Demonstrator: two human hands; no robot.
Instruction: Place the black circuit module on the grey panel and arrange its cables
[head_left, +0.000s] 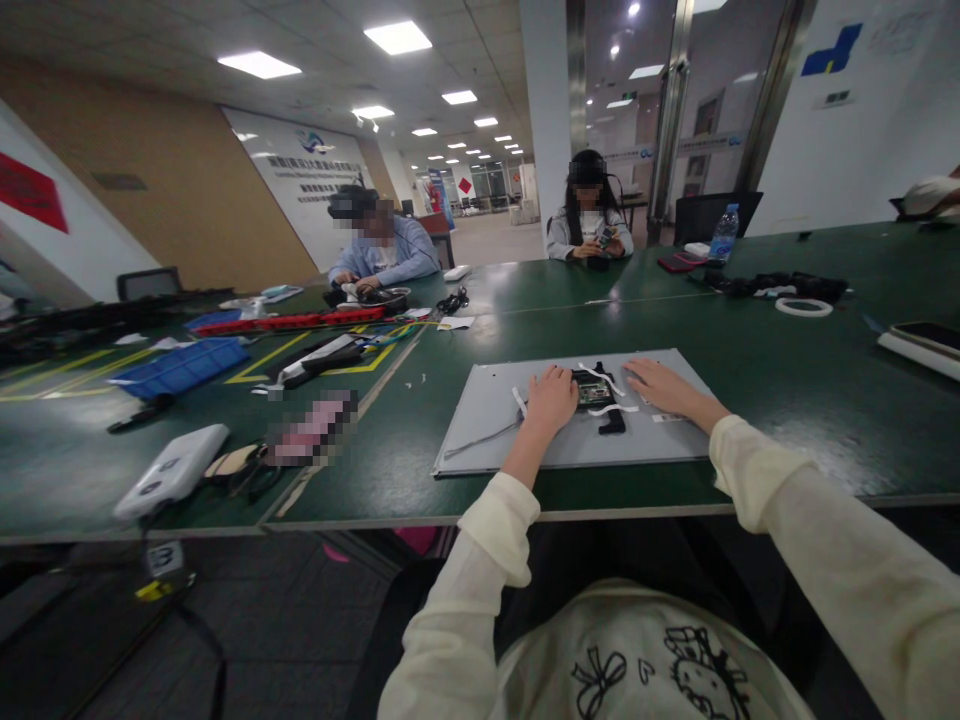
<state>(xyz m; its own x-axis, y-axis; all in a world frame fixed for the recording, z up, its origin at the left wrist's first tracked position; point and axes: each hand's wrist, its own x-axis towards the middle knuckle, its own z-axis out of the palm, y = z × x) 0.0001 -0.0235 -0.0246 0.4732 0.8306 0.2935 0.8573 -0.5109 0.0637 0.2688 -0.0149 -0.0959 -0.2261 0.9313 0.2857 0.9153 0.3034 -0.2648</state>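
A flat grey panel lies on the green table in front of me. At its middle sits a small circuit board with white ribbon cables and a black piece below it. My left hand rests on the panel at the board's left edge, fingers curled down against it. My right hand lies flat on the panel just right of the board, fingers stretched toward it. A thin grey cable trails off to the left across the panel.
To the left lie a white device, a blue tray and a red strip. A white ring, black cables and a water bottle are at the right. Two other people sit across the table.
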